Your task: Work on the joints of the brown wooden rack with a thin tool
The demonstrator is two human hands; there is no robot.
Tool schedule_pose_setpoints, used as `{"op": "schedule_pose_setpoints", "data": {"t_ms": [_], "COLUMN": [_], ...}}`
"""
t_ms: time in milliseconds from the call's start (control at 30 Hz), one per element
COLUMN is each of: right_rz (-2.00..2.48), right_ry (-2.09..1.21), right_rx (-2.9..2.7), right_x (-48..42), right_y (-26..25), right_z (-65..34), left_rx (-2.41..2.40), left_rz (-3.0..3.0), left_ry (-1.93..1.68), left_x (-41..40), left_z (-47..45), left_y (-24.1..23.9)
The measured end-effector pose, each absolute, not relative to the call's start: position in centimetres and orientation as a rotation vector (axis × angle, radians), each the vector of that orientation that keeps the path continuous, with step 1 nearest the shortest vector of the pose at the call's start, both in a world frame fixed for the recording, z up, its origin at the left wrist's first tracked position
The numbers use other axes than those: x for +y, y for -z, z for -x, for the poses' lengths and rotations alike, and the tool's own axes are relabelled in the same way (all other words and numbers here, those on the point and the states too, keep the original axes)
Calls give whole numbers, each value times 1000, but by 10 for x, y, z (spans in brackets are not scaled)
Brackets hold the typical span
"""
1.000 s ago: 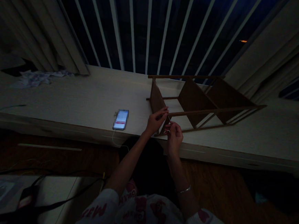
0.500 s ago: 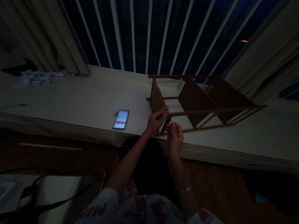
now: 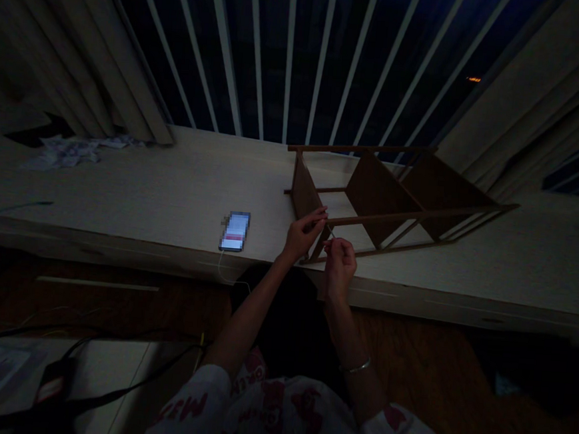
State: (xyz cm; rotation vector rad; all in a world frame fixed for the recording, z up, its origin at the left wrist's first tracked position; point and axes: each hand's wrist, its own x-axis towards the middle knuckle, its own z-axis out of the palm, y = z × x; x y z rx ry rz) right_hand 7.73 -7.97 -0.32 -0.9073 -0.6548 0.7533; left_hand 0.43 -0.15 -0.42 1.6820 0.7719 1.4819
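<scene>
A brown shelf rack (image 3: 379, 221) with slatless flat shelves lies on its side on the pale window ledge. Around the near corner of its frame, by the left-end shelf, my left hand (image 3: 302, 235) is closed, fingers over the rail. My right hand (image 3: 340, 264) pinches a thin metal rod (image 3: 331, 232) just below that corner. The rod's upper end points at the frame near my left fingertips. Dim light hides its exact tip and what it touches.
A lit phone (image 3: 235, 231) with a white cable lies on the ledge (image 3: 192, 182) left of the rack. Crumpled paper or cloth (image 3: 69, 151) is farther left. White window bars (image 3: 288, 63) stand behind. Black cables cross a white surface (image 3: 117, 364) at lower left.
My right fingers have shifted slightly around the rod. My left hand and the rack stay in place.
</scene>
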Motion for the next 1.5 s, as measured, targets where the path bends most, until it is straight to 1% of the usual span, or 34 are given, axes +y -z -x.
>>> {"op": "schedule_pose_setpoints", "data": {"t_ms": [733,1067,1500], "right_rz": [947,951,954], "right_ry": [-719,-869,-887], "right_rx": [-702,-520,-428], "right_x": [-90,-89,-92], "right_y": [2,14,7], "right_z": [-72,-71,-71], "left_rx": [773,758,739], "left_rz": [-1677,-1669,-1661], "left_ry": [-1498,-1477,-1489], "left_x": [-3,-3,-3], "left_z": [-5,-5,-5], "left_y": [2,3,1]}}
